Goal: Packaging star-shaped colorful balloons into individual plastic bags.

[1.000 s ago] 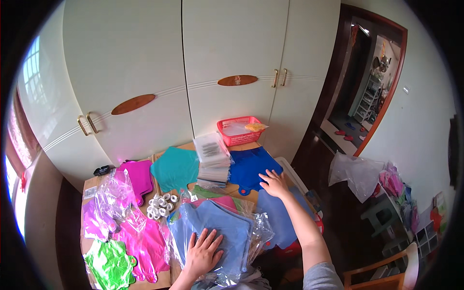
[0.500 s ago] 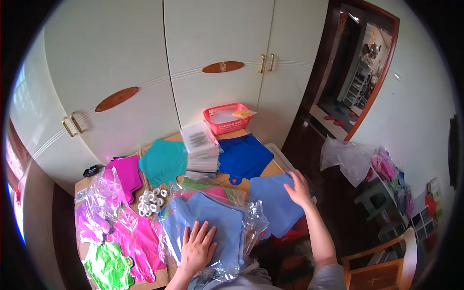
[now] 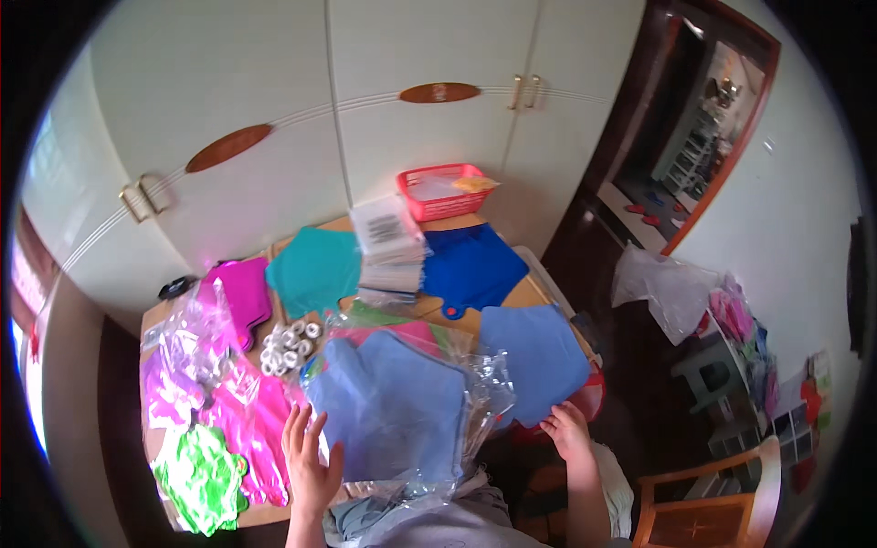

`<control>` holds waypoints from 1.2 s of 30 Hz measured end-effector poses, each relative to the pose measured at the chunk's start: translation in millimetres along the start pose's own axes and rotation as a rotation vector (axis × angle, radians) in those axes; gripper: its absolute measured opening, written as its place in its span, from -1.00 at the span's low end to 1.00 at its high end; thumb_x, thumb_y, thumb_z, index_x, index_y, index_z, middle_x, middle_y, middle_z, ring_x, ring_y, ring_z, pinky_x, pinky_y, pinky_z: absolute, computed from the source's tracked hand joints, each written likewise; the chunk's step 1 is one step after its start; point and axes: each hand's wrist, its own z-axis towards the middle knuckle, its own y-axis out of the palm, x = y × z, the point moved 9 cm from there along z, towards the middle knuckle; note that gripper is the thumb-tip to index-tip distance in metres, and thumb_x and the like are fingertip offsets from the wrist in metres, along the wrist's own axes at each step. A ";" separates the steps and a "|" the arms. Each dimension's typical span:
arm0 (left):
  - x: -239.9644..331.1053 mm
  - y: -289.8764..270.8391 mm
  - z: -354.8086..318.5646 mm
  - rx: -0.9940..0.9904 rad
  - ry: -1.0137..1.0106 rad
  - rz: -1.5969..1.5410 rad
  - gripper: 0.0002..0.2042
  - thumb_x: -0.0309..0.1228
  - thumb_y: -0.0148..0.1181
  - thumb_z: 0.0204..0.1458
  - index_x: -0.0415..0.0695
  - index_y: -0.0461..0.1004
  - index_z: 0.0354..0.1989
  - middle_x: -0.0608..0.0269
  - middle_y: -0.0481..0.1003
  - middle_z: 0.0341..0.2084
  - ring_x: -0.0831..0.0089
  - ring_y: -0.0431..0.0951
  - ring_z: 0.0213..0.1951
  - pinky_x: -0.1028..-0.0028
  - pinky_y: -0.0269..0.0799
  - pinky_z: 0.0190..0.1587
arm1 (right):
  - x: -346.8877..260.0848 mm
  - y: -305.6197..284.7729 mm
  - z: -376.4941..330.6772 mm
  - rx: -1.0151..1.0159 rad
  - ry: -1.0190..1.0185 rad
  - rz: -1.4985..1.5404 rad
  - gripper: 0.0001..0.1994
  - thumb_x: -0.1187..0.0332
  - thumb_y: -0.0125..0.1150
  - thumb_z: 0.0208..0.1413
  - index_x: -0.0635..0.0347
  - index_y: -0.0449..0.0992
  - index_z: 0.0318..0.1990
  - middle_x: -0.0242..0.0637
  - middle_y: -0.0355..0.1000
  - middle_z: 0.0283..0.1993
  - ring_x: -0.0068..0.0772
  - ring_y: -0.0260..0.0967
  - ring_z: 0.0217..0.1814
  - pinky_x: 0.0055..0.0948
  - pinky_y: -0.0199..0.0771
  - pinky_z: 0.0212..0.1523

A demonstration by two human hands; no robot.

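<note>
A stack of light-blue flat cloth pieces [image 3: 393, 402] lies in clear plastic on the table in front of me. At its lower left edge is my left hand [image 3: 312, 461], raised, fingers spread and holding nothing. Right of the stack a separate light-blue cloth piece [image 3: 533, 361] lies partly past the table edge. My right hand [image 3: 571, 434] is at its lower edge, with bent fingertips seemingly pinching it. Blur hides the exact contact. Farther back lie a teal cloth piece [image 3: 313, 269] and a dark-blue one [image 3: 473, 265] with a red dot on its tab.
Between the teal and dark-blue pieces stands a pile of clear packets [image 3: 388, 242]. A red basket [image 3: 443, 203] is behind it. White rings [image 3: 288, 349], pink cloth [image 3: 256, 429] and green cloth [image 3: 201, 475] lie left. A wooden chair [image 3: 708, 502] stands at right.
My left hand has lifted off the stack and moved left and down. My right hand has gone from the top of the separate light-blue piece to its lower edge. The view has shifted slightly.
</note>
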 end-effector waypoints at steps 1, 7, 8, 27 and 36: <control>-11.6 -3.0 -1.5 0.006 -0.042 -0.003 -0.56 -0.50 0.18 -0.18 -0.19 0.37 -0.01 -0.05 0.26 0.09 -0.04 0.17 0.19 0.10 0.07 0.18 | -0.6 1.0 -3.7 0.030 -0.001 -0.031 -0.81 0.39 0.11 0.10 0.01 0.31 -0.13 -0.38 0.36 -0.20 -0.45 0.34 -0.16 -0.38 0.43 -0.26; -74.4 -7.7 -1.4 -0.047 -0.188 0.056 -0.52 -0.45 0.21 -0.14 -0.20 0.31 0.03 -0.03 0.33 -0.01 0.02 0.35 -0.01 0.20 0.26 0.04 | -88.8 70.1 -79.5 0.270 -0.794 -0.759 -0.58 0.55 0.06 0.06 0.28 0.20 0.11 -0.23 0.30 -0.04 -0.34 0.31 -0.05 -0.44 0.36 -0.14; -83.4 -3.8 1.8 -0.073 -0.211 0.034 -0.52 -0.44 0.21 -0.13 -0.20 0.31 0.04 -0.04 0.33 -0.02 0.02 0.36 -0.02 0.21 0.27 0.03 | -97.1 105.3 -90.1 0.103 -0.860 -0.869 -0.62 0.58 0.02 0.03 0.30 0.26 0.06 -0.20 0.31 -0.02 -0.31 0.30 -0.02 -0.46 0.30 -0.05; -106.8 27.3 23.5 -0.144 -0.310 -0.025 -0.35 -0.36 0.26 -0.13 -0.18 0.11 0.16 -0.09 0.25 -0.15 0.08 0.46 -0.38 0.21 0.43 -0.32 | -30.3 211.4 -108.5 -0.815 -0.968 -1.827 -0.81 0.27 0.24 -0.08 0.09 0.50 -0.30 -0.41 0.37 -0.49 -0.36 0.38 -0.46 -0.38 0.39 -0.41; -114.6 30.6 18.8 -0.129 -0.353 -0.035 -0.34 -0.35 0.26 -0.13 -0.19 0.10 0.17 -0.14 0.25 -0.13 0.03 0.45 -0.26 0.19 0.43 -0.26 | -31.3 225.2 -136.6 -0.803 -1.216 -1.671 -0.59 0.32 0.26 -0.09 0.27 0.42 -0.05 -0.42 0.27 -0.46 -0.46 0.29 -0.43 -0.50 0.32 -0.35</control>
